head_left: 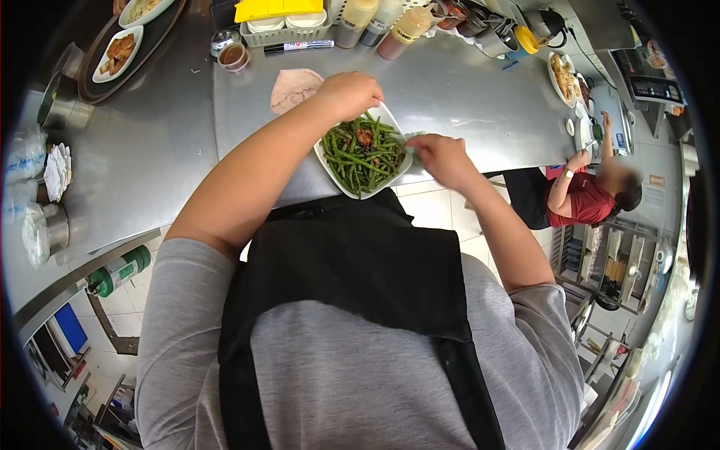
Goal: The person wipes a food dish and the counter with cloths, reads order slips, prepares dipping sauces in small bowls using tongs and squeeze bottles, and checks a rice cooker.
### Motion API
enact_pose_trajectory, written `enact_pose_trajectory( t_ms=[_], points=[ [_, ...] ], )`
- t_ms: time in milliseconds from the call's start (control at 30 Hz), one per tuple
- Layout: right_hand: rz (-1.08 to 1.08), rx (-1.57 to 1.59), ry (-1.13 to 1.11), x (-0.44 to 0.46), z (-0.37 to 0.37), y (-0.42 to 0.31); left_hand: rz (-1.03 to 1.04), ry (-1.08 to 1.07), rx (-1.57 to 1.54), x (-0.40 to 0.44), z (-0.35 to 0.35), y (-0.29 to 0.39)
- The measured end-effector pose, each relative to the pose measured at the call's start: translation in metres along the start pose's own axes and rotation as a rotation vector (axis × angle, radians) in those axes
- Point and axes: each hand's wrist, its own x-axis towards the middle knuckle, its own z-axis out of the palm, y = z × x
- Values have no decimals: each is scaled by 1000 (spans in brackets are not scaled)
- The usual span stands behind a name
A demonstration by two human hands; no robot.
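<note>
A white square plate (pixel 398 177) filled with green beans (pixel 361 156) and dark bits of food sits at the front edge of the steel counter. My left hand (pixel 351 93) reaches over its far side, with the fingers closed at the rim by the far corner. At the right corner, my right hand (pixel 444 159) pinches a small pale piece, like a paper or cloth wipe (pixel 412 137), against or close to the rim. Its exact kind is hard to see. A folded pinkish cloth (pixel 294 88) lies on the counter left of my left hand.
Sauce bottles (pixel 405 34), a black marker (pixel 298 47) and a small sauce cup (pixel 233 57) stand or lie behind. A dark round tray (pixel 94 82) with white dishes is far left. At right, a co-worker in a red shirt (pixel 585 199) works by other plates (pixel 562 79).
</note>
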Motion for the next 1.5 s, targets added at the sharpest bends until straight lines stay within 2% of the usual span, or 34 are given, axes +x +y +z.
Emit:
enact_pose_trajectory(
  t_ms=[33, 100, 133, 233, 300, 333, 400, 433, 500, 533, 567, 600, 667, 700, 767, 800, 867, 1067, 1200, 1267, 1300, 1367, 1467, 1500],
  points=[
    [4, 2, 4, -1, -4, 3, -10, 33, 5, -4, 2, -5],
    [135, 544, 20, -5, -21, 14, 22, 238, -56, -19, 15, -31],
    [200, 817, 30, -9, -27, 21, -24, 270, -68, -32, 15, -41],
    [183, 908, 120, -19, -22, 46, -207, 258, -187, -88, 4, -43],
    [203, 982, 163, -20, -11, 55, -177, 328, -249, -109, 8, -50],
    [204, 985, 156, -18, -7, 54, -151, 404, -315, -115, 11, -52],
    [74, 757, 238, -7, -3, 45, -97, 465, -370, -107, 8, -58],
    [67, 756, 234, 3, -4, 38, -84, 432, -324, -97, 3, -58],
    [-225, 324, 370, 28, -5, 20, -80, 343, -274, -75, -3, -55],
    [-286, 174, 412, 43, -4, 8, -83, 345, -276, -65, -2, -58],
    [-346, 23, 455, 57, -2, -5, -115, 235, -331, -57, 1, -62],
    [-349, 23, 454, 66, -3, -21, -147, 124, -385, -53, 5, -64],
    [-630, -294, 472, 79, -5, -43, -123, 164, -377, -53, 7, -62],
    [-630, -292, 471, 84, -4, -42, -127, 191, -358, -54, 7, -61],
    [-654, -477, 370, 91, 2, -39, -131, 214, -340, -58, 7, -58],
    [-655, -476, 369, 91, 4, -36, -133, 224, -293, -60, 4, -54],
    [-498, -196, 420, 84, 3, -24, -140, 241, -255, -60, 3, -49],
    [-510, -505, 288, 53, 2, -26, -160, 249, -225, -62, 3, -48],
    [-445, -514, 271, 41, 5, -25, -175, 279, -279, -65, 7, -52],
    [-204, -354, -16, 38, -5, -33, -178, 269, -286, -65, 10, -52],
    [-200, -352, -15, 41, -5, -28, -197, 261, -303, -64, 11, -52],
    [-158, 35, 62, 54, -10, -13, -213, 253, -317, -64, 9, -49],
    [-115, 192, 79, 50, -26, -10, -232, 214, -275, -62, 0, -36],
    [-119, 190, 109, 47, -25, -5, -194, 261, -226, -59, -1, -32]
  ],
)
